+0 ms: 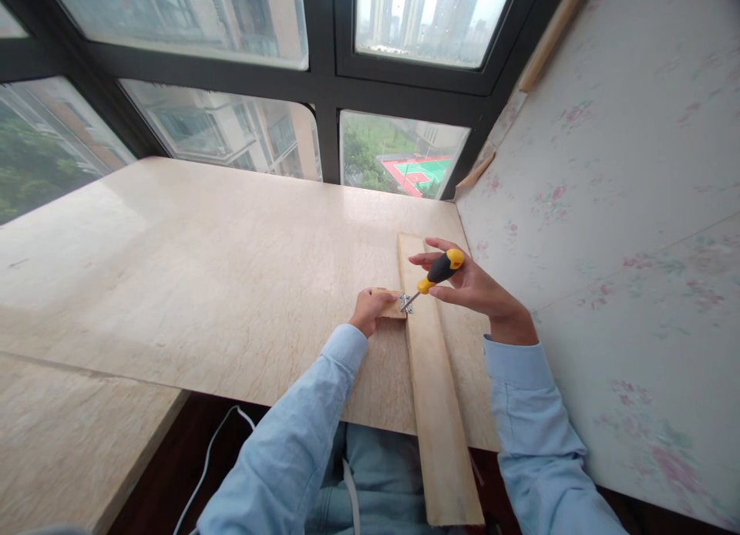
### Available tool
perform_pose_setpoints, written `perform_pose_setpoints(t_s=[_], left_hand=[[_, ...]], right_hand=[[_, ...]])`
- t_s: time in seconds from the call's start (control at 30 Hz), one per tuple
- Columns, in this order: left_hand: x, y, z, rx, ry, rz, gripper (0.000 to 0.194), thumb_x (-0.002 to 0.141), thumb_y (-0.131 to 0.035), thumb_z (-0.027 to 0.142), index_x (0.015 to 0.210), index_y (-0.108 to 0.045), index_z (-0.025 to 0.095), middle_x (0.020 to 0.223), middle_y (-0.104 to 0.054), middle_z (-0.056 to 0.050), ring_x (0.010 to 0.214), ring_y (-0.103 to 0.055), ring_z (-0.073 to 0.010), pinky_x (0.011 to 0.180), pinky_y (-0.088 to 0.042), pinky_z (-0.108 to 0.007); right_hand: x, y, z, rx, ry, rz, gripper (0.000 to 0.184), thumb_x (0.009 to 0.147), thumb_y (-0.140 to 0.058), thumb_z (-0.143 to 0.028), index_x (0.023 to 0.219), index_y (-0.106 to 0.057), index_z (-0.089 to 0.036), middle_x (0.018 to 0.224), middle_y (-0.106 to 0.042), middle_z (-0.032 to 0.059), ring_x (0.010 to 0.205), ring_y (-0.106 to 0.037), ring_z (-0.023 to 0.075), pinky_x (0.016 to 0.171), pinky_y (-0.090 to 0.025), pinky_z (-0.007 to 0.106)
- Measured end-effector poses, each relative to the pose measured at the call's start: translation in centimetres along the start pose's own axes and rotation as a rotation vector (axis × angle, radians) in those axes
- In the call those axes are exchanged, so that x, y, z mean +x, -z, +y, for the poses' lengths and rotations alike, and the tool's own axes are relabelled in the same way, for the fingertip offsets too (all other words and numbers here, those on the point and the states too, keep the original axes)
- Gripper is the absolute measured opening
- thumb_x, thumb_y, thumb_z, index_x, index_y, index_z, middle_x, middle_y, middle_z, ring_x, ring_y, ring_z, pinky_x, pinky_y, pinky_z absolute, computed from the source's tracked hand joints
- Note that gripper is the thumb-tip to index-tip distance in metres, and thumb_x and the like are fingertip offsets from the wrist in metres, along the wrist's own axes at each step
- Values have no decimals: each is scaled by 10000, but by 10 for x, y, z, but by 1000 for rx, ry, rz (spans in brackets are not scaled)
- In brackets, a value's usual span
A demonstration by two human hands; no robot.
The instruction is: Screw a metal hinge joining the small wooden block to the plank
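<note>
My left hand grips a small wooden block that butts against the left edge of a long wooden board. A small silver metal hinge spans the joint between block and board. My right hand holds a yellow and black screwdriver by its handle, with thumb and fingers around it and some fingertips stretched out. The tilted shaft points down to the left, and its tip is at the hinge. Any screw under the tip is too small to make out.
The board lies on a beige stone-look ledge, its near end jutting past the front edge above my lap. Flowered wallpaper covers the wall close on the right. Dark-framed windows rise behind. A white cable hangs below at left.
</note>
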State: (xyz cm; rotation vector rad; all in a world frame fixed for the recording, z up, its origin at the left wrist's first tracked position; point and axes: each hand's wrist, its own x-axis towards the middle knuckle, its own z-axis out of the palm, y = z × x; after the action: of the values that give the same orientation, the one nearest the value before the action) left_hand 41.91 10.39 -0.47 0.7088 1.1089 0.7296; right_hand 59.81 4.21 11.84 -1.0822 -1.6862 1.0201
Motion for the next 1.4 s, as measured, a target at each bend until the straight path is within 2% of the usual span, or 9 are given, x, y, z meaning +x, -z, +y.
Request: perform_pose_setpoints(t_s=[0.07,0.13,0.23,0.33,0.5,0.6,0.93,1.4], left_hand=[[0,0,0,-25,13,-2,291,580,-748,109,850,-643,138,787,-673,-63,691,-642,-196,627,-511,-318],[1,-1,0,-38,21,4,305,576,-742,102,860,-636,143,788,-671,-56,697,-642,-196,629,-507,-315],[1,-1,0,-11,32,24,311,585,-735,116,877,-635,150,807,-672,-55,708,-643,-202,621,-496,-317],[1,-1,0,10,41,28,314,593,-734,136,890,-634,151,848,-678,-68,728,-644,-210,615,-486,-319],[0,-2,2,12,57,53,352,582,-731,132,909,-606,160,839,-665,-52,725,-641,-198,629,-481,-313],[-1,-3,3,4,62,71,352,583,-721,117,908,-592,161,808,-656,-41,705,-635,-191,614,-476,-302],[-1,-4,1,62,1,74,270,598,-728,145,836,-604,176,771,-645,-22,660,-603,-164,563,-432,-264],[-4,-5,5,40,42,74,307,609,-719,124,881,-584,171,770,-648,-17,676,-623,-176,581,-460,-280]], right_hand=[[-2,0,-3,30,-38,-43,739,817,-759,-364,1438,-365,-298,1286,-652,107,1244,-598,254,1016,-509,488],[-2,-1,-5,17,-67,-29,740,815,-761,-387,1438,-377,-275,1162,-708,97,1117,-674,255,966,-544,495],[2,-5,-4,-99,-69,130,780,733,-828,-423,1393,-458,-235,975,-742,67,940,-729,263,920,-568,495],[5,-8,-3,-210,-39,294,766,659,-873,-447,1316,-541,-232,919,-732,48,898,-738,279,907,-574,481],[7,-8,-4,-200,27,461,696,688,-835,-515,1273,-554,-265,918,-711,54,897,-723,289,850,-596,474],[7,-7,-4,-161,45,510,684,704,-821,-523,1271,-534,-269,912,-706,51,897,-715,284,849,-601,484],[9,-17,-3,-94,52,319,629,707,-835,-483,1225,-558,-258,944,-709,45,927,-723,263,856,-603,448],[11,-19,6,-97,51,248,574,744,-825,-404,1234,-566,-257,954,-714,40,945,-723,250,876,-594,438]])
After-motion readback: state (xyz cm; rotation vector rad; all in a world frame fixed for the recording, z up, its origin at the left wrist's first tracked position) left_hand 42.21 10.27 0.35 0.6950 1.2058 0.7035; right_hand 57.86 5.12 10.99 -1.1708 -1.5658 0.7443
